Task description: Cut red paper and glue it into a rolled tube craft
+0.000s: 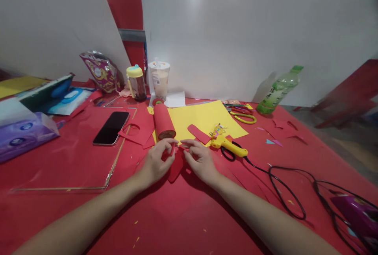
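Both my hands rest on the red table near its middle. My left hand pinches the edge of a small red paper piece that lies between the hands. My right hand pinches the same red paper from the right, fingers curled. Just beyond my fingers lies a red paper roll on its side, partly on a yellow sheet. A red strip lies on that sheet. A yellow glue gun sits right of my right hand.
A black phone lies to the left by cut red paper. Scissors, a green bottle, a milk-tea cup, a small flask, tissue packs and a black cable surround the work spot. White boards stand behind.
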Available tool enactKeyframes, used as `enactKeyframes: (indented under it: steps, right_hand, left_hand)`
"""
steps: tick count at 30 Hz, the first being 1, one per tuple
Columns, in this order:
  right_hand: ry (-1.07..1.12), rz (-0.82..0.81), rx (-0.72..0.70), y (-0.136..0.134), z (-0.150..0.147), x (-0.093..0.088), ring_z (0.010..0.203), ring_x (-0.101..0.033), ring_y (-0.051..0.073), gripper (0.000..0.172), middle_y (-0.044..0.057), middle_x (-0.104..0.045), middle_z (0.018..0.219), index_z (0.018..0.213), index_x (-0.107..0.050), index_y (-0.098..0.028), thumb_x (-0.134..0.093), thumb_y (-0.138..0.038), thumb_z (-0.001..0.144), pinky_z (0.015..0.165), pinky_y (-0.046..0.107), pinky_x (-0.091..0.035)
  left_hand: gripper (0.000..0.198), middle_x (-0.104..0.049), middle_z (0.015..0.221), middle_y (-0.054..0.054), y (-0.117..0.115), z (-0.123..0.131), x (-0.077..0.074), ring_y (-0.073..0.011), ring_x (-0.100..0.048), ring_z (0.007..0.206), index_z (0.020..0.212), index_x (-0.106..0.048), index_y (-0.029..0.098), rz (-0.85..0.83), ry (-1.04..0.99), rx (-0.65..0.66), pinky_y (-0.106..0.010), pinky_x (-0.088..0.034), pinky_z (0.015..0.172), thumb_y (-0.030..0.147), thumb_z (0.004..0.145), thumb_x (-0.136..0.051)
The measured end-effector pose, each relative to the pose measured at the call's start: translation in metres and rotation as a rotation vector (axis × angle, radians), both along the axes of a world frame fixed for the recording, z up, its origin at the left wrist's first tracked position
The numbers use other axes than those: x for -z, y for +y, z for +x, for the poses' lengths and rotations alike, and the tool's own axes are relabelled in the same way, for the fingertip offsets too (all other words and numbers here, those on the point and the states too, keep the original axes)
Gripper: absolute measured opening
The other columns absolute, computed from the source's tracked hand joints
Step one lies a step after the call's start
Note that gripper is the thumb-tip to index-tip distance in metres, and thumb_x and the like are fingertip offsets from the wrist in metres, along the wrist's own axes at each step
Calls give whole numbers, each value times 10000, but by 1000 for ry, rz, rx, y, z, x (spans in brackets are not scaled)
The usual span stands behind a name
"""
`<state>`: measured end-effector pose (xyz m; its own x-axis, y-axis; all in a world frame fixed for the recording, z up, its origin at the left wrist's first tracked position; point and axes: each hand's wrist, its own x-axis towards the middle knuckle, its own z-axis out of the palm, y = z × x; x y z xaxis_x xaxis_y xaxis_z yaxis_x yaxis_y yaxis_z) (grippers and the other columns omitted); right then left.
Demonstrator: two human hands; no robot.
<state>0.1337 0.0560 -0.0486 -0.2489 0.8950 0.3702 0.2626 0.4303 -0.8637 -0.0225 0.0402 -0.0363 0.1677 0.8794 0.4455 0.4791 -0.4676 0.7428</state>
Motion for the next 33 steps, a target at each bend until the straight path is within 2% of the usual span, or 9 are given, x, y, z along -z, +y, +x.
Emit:
enactKeyframes:
  steps: [4, 9, 14, 17, 20, 23, 26, 29, 33]
  right_hand:
    - [-39, -67, -6, 3, 0, -2, 825, -599, 167, 293, 88, -595, 972, 481, -400, -193, -498, -240, 754, 757, 331, -460]
    - [-299, -35, 119, 11, 7, -10, 751, -547, 158, 278, 59, -534, 795, 584, -522, -179, -441, -311, 815, 727, 306, -440]
    - [-861, 68, 214, 21, 26, -30, 895, -510, 239, 151, 120, -541, 879, 793, -576, -133, -467, -237, 784, 792, 348, -412]
    - [-1199, -26, 248, 25, 46, -49, 885, -529, 283, 193, 164, -548, 929, 865, -582, -110, -455, -221, 771, 691, 363, -439]
    - [-1397, -237, 284, 28, 65, -63, 929, -533, 316, 275, 182, -545, 1013, 986, -554, -103, -470, -202, 744, 668, 379, -446]
    - [-1445, -378, 327, 31, 76, -66, 928, -561, 320, 350, 201, -553, 1032, 1061, -519, -89, -463, -159, 723, 637, 367, -454]
    - [-1450, -444, 311, 36, 79, -59, 867, -603, 302, 348, 193, -588, 1002, 1041, -541, -94, -489, -152, 702, 592, 334, -459]
    - [-1449, -477, 291, 39, 79, -51, 860, -614, 282, 325, 173, -611, 994, 1014, -560, -115, -495, -152, 698, 574, 304, -455]
    - [-1440, -465, 279, 40, 81, -49, 857, -614, 282, 380, 170, -610, 1000, 1076, -511, -125, -489, -158, 698, 563, 300, -443]
  left_hand:
    - [152, -565, 830, -68, 3, -1, 3, -178, -549, 833, 623, -334, 215, 37, 72, 10, -324, -435, 732, 115, 697, -422]
    - [181, -557, 826, -51, 7, -3, 7, -177, -543, 805, 619, -329, 214, 32, 84, 23, -305, -427, 703, 75, 600, -443]
    - [195, -556, 777, -31, 7, -3, 6, -166, -533, 740, 606, -299, 213, -49, 94, 33, -277, -405, 651, 82, 571, -440]
    - [207, -478, 655, 30, 9, -4, 10, -134, -463, 629, 608, -281, 215, -149, 136, 34, -244, -368, 595, 97, 553, -442]
    - [215, -409, 641, 48, 12, -6, 14, -119, -395, 605, 620, -274, 215, -194, 142, 26, -233, -336, 586, 111, 559, -452]
    - [205, -369, 654, 46, 15, -8, 15, -114, -356, 600, 644, -285, 215, -205, 97, 55, -236, -326, 585, 142, 609, -473]
    - [215, -364, 676, 45, 16, -11, 12, -109, -349, 613, 666, -312, 210, -249, 17, 150, -230, -328, 587, 161, 619, -516]
    - [206, -371, 701, 43, 18, -14, 10, -104, -367, 644, 681, -344, 200, -330, -76, 236, -225, -338, 618, 168, 621, -539]
    - [181, -394, 719, 35, 23, -16, 14, -101, -398, 673, 712, -409, 183, -398, -253, 264, -227, -348, 653, 205, 637, -572]
